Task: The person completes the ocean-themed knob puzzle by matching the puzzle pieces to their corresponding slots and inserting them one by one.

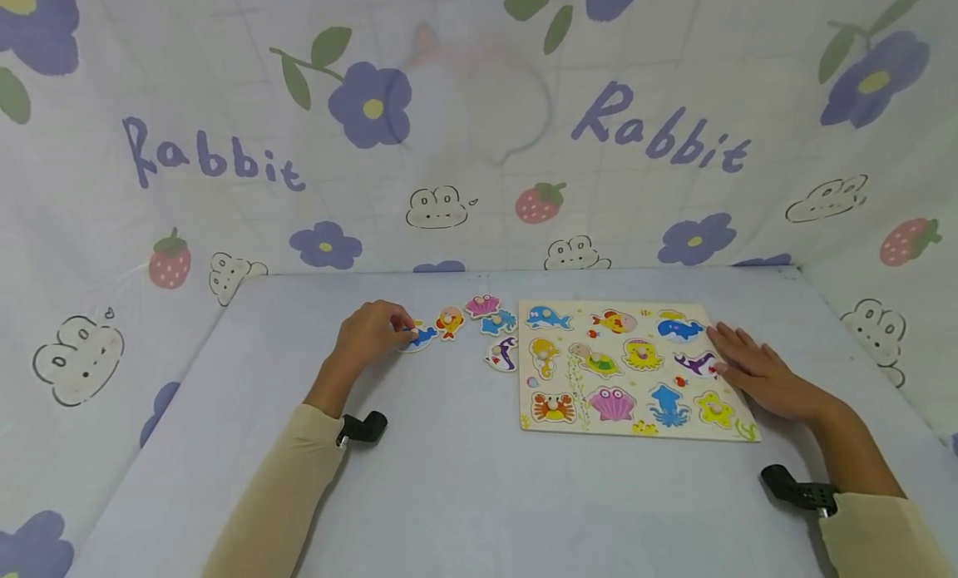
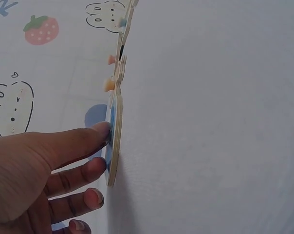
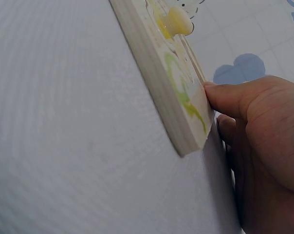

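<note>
My left hand [image 1: 372,330] is at the left end of a row of loose wooden puzzle pieces. Its thumb and fingertips pinch a blue whale puzzle piece [image 1: 425,338], whose knob is hidden behind them; in the left wrist view the piece [image 2: 116,146] appears edge-on along the table surface. To the right lies a sea-animal puzzle board [image 1: 569,312] with its cut-outs showing colourful creatures. My right hand [image 1: 767,378] rests at the board's right edge with its fingers extended. In the right wrist view the thumb [image 3: 225,97] touches the edge near a corner.
Between hand and board lie a red-and-yellow fish piece [image 1: 450,323], a pink shell piece [image 1: 482,306], a blue piece [image 1: 497,323] and a purple fish piece [image 1: 502,355]. They sit close together on the white table [image 1: 464,495]. A printed cloth [image 1: 479,162] hangs behind.
</note>
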The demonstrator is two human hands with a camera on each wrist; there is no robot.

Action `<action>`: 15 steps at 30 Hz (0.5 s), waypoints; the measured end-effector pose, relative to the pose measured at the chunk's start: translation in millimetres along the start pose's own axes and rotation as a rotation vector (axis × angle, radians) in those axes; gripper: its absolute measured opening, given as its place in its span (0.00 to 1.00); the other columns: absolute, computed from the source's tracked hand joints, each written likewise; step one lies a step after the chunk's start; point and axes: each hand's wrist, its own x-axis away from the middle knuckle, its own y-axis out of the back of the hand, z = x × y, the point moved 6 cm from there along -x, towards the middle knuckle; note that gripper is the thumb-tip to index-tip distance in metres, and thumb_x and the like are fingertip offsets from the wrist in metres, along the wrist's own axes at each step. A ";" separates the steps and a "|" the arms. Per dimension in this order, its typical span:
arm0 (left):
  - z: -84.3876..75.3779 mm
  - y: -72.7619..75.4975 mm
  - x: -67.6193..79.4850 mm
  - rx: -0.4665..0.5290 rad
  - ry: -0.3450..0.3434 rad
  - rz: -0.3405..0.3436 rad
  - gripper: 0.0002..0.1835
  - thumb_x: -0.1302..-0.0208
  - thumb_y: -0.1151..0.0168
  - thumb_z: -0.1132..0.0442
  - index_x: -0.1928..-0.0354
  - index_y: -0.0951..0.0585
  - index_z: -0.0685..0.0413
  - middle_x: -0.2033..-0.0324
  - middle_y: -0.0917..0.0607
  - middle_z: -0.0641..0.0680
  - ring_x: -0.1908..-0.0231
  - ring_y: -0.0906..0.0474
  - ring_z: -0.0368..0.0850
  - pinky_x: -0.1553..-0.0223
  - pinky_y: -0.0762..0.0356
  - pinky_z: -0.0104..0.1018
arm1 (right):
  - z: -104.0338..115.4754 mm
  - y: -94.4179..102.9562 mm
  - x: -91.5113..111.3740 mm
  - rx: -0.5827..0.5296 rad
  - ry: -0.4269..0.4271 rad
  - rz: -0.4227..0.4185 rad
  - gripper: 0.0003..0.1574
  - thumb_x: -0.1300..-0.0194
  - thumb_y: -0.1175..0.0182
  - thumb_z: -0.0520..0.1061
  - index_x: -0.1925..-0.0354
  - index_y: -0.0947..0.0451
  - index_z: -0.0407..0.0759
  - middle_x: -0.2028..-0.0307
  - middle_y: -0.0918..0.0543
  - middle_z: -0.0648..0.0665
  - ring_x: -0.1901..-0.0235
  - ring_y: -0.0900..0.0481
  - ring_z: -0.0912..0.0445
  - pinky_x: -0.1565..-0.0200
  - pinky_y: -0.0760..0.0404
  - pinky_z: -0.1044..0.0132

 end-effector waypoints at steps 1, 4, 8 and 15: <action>0.7 -0.4 -0.1 0.001 -0.001 0.000 0.09 0.38 0.26 0.55 0.60 0.11 0.50 0.69 0.16 0.48 0.68 0.25 0.45 0.69 0.30 0.39 | 0.2 0.0 0.2 0.000 0.000 0.000 0.44 0.19 0.56 0.56 0.20 0.63 0.41 0.21 0.65 0.30 0.24 0.77 0.32 0.32 0.81 0.33; 1.3 0.0 -0.3 0.001 -0.008 -0.002 0.09 0.38 0.26 0.55 0.60 0.11 0.50 0.69 0.16 0.48 0.68 0.24 0.45 0.69 0.30 0.40 | -0.2 -0.1 0.3 0.000 -0.001 0.002 0.44 0.19 0.57 0.56 0.20 0.63 0.42 0.21 0.65 0.30 0.24 0.78 0.32 0.32 0.82 0.34; 2.2 1.2 -0.8 -0.003 -0.021 -0.005 0.09 0.37 0.27 0.55 0.60 0.12 0.50 0.69 0.15 0.48 0.68 0.24 0.45 0.69 0.29 0.40 | -0.6 -0.4 -0.1 0.003 -0.005 0.006 0.43 0.19 0.57 0.55 0.20 0.64 0.42 0.21 0.65 0.30 0.24 0.78 0.32 0.32 0.81 0.34; -4.2 5.1 -0.8 -0.003 -0.033 -0.001 0.08 0.33 0.30 0.54 0.58 0.13 0.49 0.65 0.15 0.48 0.66 0.25 0.47 0.67 0.29 0.41 | 0.8 0.5 1.4 -0.008 0.003 0.006 0.43 0.19 0.57 0.55 0.20 0.63 0.42 0.21 0.65 0.30 0.24 0.78 0.32 0.32 0.81 0.34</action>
